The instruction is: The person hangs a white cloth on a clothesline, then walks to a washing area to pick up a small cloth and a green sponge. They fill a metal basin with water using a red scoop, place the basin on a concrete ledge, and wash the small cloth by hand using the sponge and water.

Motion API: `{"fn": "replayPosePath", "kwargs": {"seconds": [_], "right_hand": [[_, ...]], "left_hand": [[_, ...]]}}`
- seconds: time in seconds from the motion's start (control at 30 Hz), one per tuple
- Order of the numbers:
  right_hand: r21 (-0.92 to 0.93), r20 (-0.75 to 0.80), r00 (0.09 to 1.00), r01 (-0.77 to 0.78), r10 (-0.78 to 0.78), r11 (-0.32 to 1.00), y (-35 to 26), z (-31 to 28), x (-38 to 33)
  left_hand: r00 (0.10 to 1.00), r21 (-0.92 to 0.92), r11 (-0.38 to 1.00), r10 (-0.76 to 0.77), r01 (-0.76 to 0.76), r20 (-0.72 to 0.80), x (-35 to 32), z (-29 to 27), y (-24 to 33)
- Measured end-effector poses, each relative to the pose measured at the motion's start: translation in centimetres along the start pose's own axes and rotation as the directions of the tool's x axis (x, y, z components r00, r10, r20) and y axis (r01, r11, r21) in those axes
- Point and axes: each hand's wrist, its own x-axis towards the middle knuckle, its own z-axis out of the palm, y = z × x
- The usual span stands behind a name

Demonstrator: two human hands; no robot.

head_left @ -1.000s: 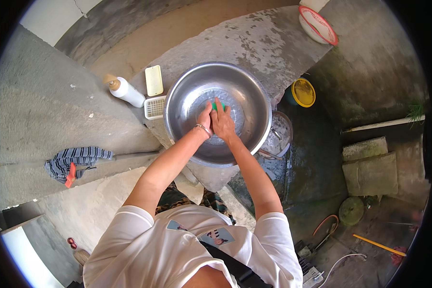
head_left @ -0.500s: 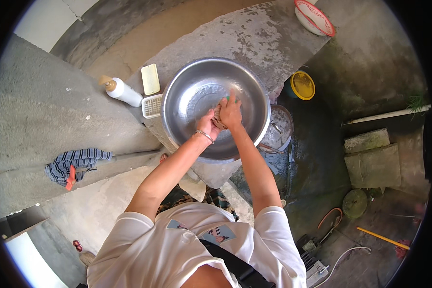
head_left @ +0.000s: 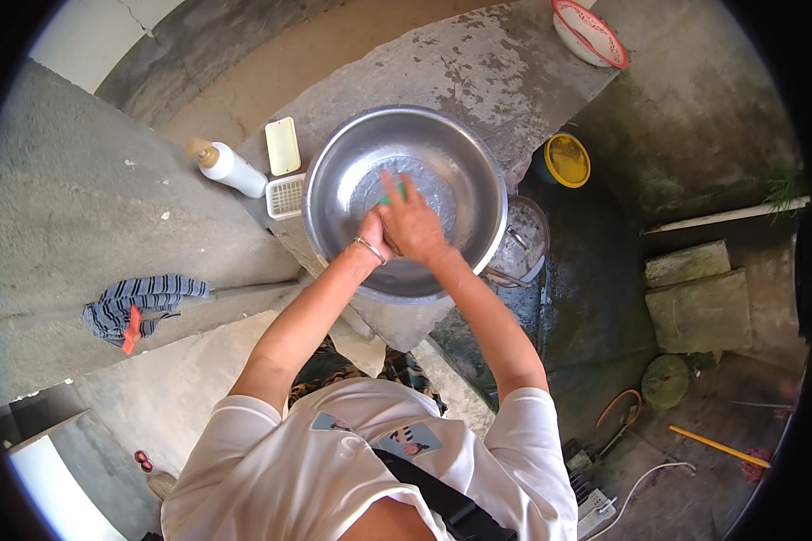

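Over a wide metal basin [head_left: 474, 162] that looks to have some water in the bottom, my two hands are pressed together. My left hand [head_left: 376, 236], with a bracelet at the wrist, is mostly covered and looks closed from below. Across it lies my right hand [head_left: 413, 227], its fingers stretched forward, apart and slightly blurred. A small green thing [head_left: 397, 192] shows at the right fingers, between the hands. Its kind cannot be made out, and the palms are hidden.
Left of the basin are a white pump bottle [head_left: 235, 171], a pale yellow lid [head_left: 282, 147] and a white slotted soap dish [head_left: 286, 197]. A round metal lid [head_left: 523, 239] sits at right, near a yellow-rimmed bucket [head_left: 567, 160]. A striped cloth [head_left: 144, 307] hangs at left.
Both hands have moved a little left and nearer to me. The right hand has slid over the left. A brownish patterned thing seen between them earlier is hidden; more of the green shows.
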Motion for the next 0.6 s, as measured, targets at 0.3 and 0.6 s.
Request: {"fn": "replayPosePath", "kwargs": {"seconds": [0.3, 0.6], "right_hand": [[0.334, -0.120, 0.980, -0.112, 0.160, 0.936, 3.4, 2.3, 0.9], [0.636, -0.236, 0.926, -0.083, 0.295, 0.768, 5.7, 2.1, 1.6]], "left_hand": [[0.980, 0.028, 0.999, -0.043, 0.039, 0.195, 0.7, 0.6, 0.6], [0.934, 0.171, 0.970, 0.107, -0.173, 0.341, 0.1, 1.8, -1.1]]}}
